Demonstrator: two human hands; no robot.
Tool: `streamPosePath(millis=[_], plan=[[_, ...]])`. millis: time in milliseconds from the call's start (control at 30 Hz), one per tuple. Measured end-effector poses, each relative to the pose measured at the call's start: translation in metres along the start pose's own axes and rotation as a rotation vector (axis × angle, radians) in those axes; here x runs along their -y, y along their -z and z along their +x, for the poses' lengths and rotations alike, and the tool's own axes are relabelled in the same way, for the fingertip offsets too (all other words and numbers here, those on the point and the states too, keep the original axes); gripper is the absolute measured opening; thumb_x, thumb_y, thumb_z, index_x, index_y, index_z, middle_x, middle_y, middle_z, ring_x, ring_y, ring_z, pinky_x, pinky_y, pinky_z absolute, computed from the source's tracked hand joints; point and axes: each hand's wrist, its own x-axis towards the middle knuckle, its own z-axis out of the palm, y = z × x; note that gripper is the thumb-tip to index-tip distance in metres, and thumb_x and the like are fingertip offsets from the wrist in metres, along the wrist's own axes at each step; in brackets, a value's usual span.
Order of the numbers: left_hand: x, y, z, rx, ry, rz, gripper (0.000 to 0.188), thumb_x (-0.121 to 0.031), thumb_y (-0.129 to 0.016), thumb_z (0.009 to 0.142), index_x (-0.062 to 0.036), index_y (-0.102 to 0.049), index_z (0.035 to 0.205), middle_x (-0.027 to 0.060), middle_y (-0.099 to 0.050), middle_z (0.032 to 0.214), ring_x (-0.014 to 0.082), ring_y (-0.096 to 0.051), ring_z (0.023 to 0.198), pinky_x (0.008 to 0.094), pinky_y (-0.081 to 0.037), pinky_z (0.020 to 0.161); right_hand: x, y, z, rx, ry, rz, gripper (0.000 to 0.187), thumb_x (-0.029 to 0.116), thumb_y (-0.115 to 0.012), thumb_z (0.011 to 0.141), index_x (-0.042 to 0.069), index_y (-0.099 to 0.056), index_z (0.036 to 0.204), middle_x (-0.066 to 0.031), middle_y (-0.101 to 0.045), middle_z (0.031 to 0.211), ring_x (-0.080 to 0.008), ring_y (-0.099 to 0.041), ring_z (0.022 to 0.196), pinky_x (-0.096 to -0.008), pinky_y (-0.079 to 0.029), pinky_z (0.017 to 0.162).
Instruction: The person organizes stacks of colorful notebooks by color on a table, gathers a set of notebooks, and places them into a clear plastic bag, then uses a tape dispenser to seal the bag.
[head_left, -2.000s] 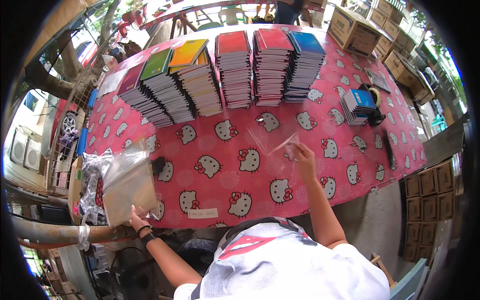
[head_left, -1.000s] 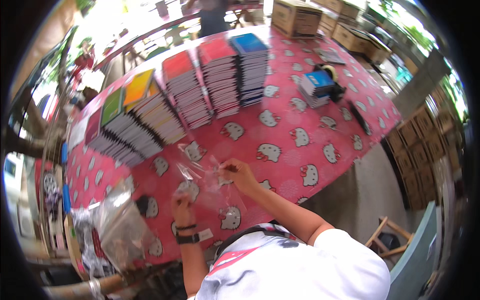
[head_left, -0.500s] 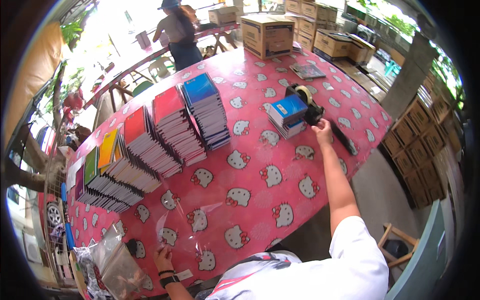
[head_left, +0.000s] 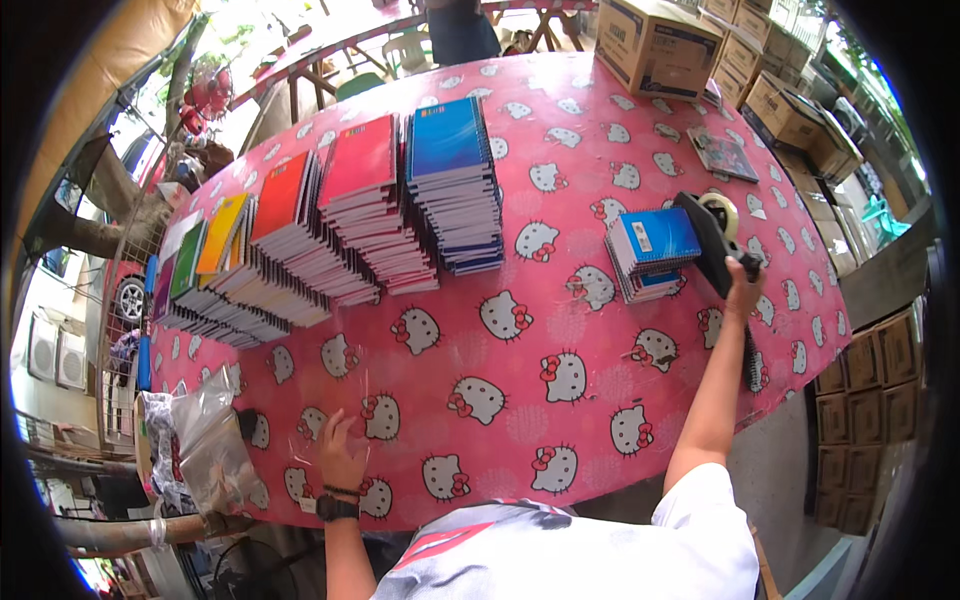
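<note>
My right hand (head_left: 742, 290) is closed on the near end of a black tape dispenser (head_left: 708, 240) with a roll of clear tape (head_left: 722, 214). The dispenser sits beside a short stack of small blue spiral notebooks (head_left: 655, 238). My left hand (head_left: 340, 458), with a dark watch and a bracelet at its wrist, rests low over the table with fingers apart. Faint clear plastic shows by its fingertips; I cannot tell whether they touch it. Tall stacks of spiral notebooks stand farther off: blue (head_left: 447, 140), pink-red (head_left: 360, 160), orange-red (head_left: 280, 200), yellow (head_left: 222, 232) and green (head_left: 187, 262).
A pink cartoon-cat tablecloth (head_left: 520, 330) covers the table. Clear plastic bags (head_left: 205, 430) lie at its near left corner. At the far side stand a cardboard box (head_left: 660, 50) and a flat booklet (head_left: 722, 153). A long black object (head_left: 752, 360) lies by the right edge.
My right hand has taken hold of the tape dispenser, which has turned beside the small notebooks. My left hand's fingers have spread. The whole view has shifted.
</note>
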Motion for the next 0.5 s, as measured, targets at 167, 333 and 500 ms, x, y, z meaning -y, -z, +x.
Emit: streamPosePath(millis=[167, 333, 500], plan=[[0.014, -0.019, -0.011, 0.11, 0.109, 0.09, 0.07, -0.029, -0.069, 0.067, -0.0137, -0.04, 0.128, 0.0109, -0.031, 0.139, 0.0356, -0.028, 0.125, 0.0479, -0.025, 0.102, 0.087, 0.077, -0.064, -0.109, 0.073, -0.147, 0.048, 0.032, -0.071, 0.063, -0.002, -0.055, 0.093, -0.008, -0.055, 0.085, -0.0169, -0.051, 0.076, -0.0299, -0.042, 0.072], [0.028, -0.036, -0.014, 0.058, 0.193, 0.166, 0.076, -0.041, -0.066, 0.07, -0.0167, -0.034, 0.134, 0.0114, -0.026, 0.142, 0.0364, -0.024, 0.128, 0.0504, -0.021, 0.103, 0.127, 0.139, -0.16, -0.154, 0.0, 0.084, 0.043, 0.022, -0.066, 0.062, 0.0, -0.055, 0.098, -0.0074, -0.055, 0.09, -0.0174, -0.053, 0.079, -0.0295, -0.044, 0.074], [0.026, -0.048, -0.01, -0.087, 0.208, 0.146, 0.071, -0.04, -0.064, 0.072, -0.0172, -0.036, 0.133, 0.0113, -0.026, 0.142, 0.036, -0.023, 0.128, 0.0528, -0.018, 0.103, 0.115, 0.081, -0.236, -0.012, -0.178, 0.24, 0.042, 0.022, -0.069, 0.062, 0.002, -0.053, 0.095, -0.0051, -0.05, 0.089, -0.0161, -0.048, 0.081, -0.0296, -0.041, 0.075]])
